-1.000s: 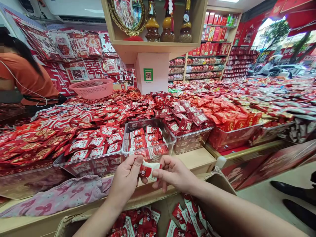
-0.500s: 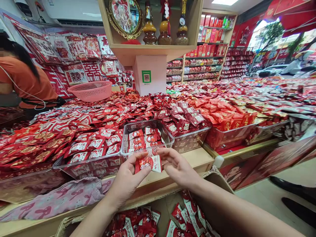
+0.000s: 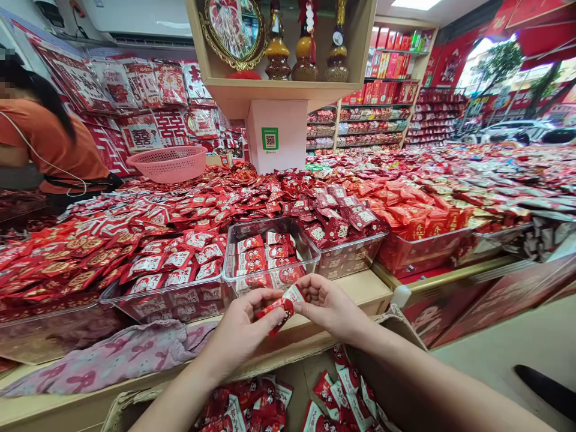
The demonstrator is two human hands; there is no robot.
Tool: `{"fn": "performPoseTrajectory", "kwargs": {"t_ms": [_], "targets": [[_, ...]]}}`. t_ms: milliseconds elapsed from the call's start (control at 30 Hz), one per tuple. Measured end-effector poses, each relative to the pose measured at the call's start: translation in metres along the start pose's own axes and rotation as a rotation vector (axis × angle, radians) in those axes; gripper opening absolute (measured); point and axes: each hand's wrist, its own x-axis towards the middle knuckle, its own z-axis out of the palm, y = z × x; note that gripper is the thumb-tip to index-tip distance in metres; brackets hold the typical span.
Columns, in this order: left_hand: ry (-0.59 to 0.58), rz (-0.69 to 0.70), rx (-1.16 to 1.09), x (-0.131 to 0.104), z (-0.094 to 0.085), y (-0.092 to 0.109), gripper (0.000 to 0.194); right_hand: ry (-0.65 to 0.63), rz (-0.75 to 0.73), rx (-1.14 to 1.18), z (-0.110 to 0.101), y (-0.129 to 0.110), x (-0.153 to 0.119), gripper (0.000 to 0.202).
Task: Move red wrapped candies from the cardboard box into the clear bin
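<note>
My left hand [image 3: 245, 318] pinches a small red-and-white snack packet [image 3: 278, 307] between thumb and fingers. From the other side, my right hand [image 3: 327, 305] closes its thumb and fingers on the white end; whether this is the same packet or a second one overlapping it I cannot tell. Just beyond the hands stands a clear plastic bin [image 3: 270, 282], with red-and-white packets lying in rows inside. Below my forearms is an open cardboard box [image 3: 299, 373] with loose packets [image 3: 348, 390] of similar look, partly hidden by the arms.
Full bins of packets flank the clear one, including maroon packets [image 3: 342, 213] at its right. A pink patterned cloth [image 3: 108, 360] lies along the ledge at left. Farther back are a pink basket [image 3: 168, 163] and a pillar [image 3: 279, 135]. A person in orange [image 3: 67, 144] stands at left.
The packet has gone from lying level to tilted, its white end now up toward my right hand. My right fingers have closed in on it. The view has shifted slightly.
</note>
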Motion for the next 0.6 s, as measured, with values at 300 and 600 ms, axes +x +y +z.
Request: {"fn": "performPoseTrajectory", "kwargs": {"t_ms": [300,600], "targets": [[-0.023,-0.026,-0.105,-0.003,0.005,-0.006,0.024,-0.189,0.217,0.118,0.006,-0.007,-0.01,0.036],[-0.214,-0.108,0.218,-0.007,0.008,-0.007,0.018,0.03,-0.061,-0.143,-0.011,-0.044,0.057,0.041]]}}
